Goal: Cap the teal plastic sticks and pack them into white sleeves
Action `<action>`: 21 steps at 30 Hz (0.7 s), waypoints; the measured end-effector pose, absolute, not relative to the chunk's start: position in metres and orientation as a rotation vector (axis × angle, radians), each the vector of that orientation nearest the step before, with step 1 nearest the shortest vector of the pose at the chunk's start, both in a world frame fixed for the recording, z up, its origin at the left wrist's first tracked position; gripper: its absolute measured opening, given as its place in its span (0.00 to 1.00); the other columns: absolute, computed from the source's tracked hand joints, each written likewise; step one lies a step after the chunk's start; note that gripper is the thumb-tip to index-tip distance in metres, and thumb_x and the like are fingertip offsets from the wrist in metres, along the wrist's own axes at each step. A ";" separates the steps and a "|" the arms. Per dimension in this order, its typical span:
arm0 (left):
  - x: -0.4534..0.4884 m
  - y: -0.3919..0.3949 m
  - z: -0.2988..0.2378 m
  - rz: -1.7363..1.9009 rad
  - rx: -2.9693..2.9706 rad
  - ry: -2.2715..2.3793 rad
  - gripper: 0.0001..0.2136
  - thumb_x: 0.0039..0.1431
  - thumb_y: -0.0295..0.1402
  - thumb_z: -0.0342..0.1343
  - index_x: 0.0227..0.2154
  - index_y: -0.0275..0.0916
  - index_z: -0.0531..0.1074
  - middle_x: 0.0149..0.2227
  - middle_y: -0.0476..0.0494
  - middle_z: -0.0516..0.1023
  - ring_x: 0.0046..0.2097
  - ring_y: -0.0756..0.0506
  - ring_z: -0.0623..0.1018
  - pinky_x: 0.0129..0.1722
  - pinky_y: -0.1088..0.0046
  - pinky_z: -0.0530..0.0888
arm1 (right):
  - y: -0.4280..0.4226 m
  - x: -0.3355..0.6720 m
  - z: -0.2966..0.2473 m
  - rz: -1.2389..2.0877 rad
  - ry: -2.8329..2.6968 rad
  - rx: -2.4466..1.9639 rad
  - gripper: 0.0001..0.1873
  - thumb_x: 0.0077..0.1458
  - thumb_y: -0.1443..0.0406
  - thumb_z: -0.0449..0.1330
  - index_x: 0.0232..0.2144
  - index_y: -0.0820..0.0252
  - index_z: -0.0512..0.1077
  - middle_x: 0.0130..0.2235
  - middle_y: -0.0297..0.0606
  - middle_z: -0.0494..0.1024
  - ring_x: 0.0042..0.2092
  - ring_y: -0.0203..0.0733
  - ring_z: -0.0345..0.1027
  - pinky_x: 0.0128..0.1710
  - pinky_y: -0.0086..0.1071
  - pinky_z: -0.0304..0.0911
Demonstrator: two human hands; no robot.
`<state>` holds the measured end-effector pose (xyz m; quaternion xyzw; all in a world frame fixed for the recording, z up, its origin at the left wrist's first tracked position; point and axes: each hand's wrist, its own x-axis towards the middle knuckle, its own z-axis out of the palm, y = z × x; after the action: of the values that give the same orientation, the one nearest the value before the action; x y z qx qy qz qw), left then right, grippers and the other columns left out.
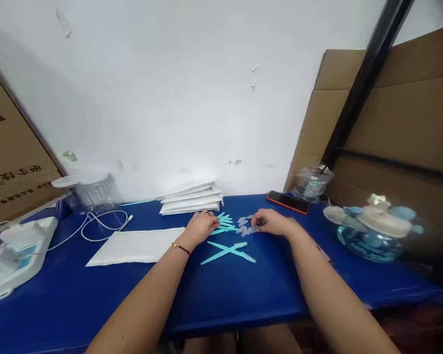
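Observation:
My left hand [202, 227] has its fingers curled together at the left end of a pile of turquoise eyebrow razors [226, 224]. Whatever lies under those fingertips is hidden. A cluster of small translucent plastic covers [243, 227] spreads to the right of the razors. Over the cluster's right side, my right hand [269, 221] is bent into a pinch; I cannot make out anything between its fingertips. Two turquoise razors [229, 250] lie crossed in front of both hands.
White padded envelopes [192, 197] are stacked by the wall, and a flat one [133, 247] lies left. A phone [288, 202], a bagged jar [312, 184] and a blue glass pot [372, 238] stand right. A power strip [33, 253] and white cable [99, 226] occupy the left.

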<state>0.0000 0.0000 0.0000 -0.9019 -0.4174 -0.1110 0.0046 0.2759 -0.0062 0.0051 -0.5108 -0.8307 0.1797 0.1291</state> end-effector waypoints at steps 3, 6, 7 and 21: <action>-0.002 0.001 0.000 -0.504 -2.810 -1.335 0.13 0.61 0.35 0.43 0.33 0.40 0.73 0.37 0.44 0.76 0.40 0.46 0.72 0.38 0.73 0.66 | -0.006 0.278 0.003 0.617 -2.363 -1.600 0.05 0.40 0.69 0.60 0.26 0.59 0.73 0.31 0.36 0.75 0.30 0.36 0.67 0.28 0.26 0.59; -0.002 -0.001 0.003 -0.595 -2.829 -1.386 0.14 0.62 0.36 0.40 0.32 0.39 0.71 0.35 0.44 0.76 0.37 0.46 0.73 0.36 0.74 0.65 | -0.007 0.281 0.004 0.787 -2.245 -1.613 0.04 0.42 0.69 0.60 0.26 0.61 0.71 0.28 0.36 0.75 0.25 0.35 0.66 0.25 0.26 0.59; -0.002 -0.002 0.005 -0.607 -2.843 -1.406 0.15 0.62 0.37 0.39 0.32 0.40 0.70 0.34 0.45 0.75 0.36 0.47 0.73 0.34 0.74 0.65 | -0.008 0.281 0.006 0.836 -2.196 -1.572 0.04 0.43 0.67 0.59 0.26 0.61 0.71 0.27 0.36 0.75 0.25 0.34 0.66 0.25 0.26 0.60; 0.000 -0.005 0.006 -0.813 -3.023 -1.578 0.16 0.62 0.41 0.35 0.29 0.39 0.63 0.28 0.47 0.70 0.30 0.48 0.69 0.30 0.74 0.63 | -0.017 0.263 0.018 0.902 -1.792 -1.125 0.15 0.42 0.57 0.64 0.29 0.63 0.75 0.28 0.40 0.77 0.31 0.41 0.71 0.32 0.32 0.66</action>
<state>-0.0001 -0.0049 0.0062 -0.8481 -0.4428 -0.2280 -0.1809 0.2632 -0.0166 0.0182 -0.4464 -0.7113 0.3579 0.4083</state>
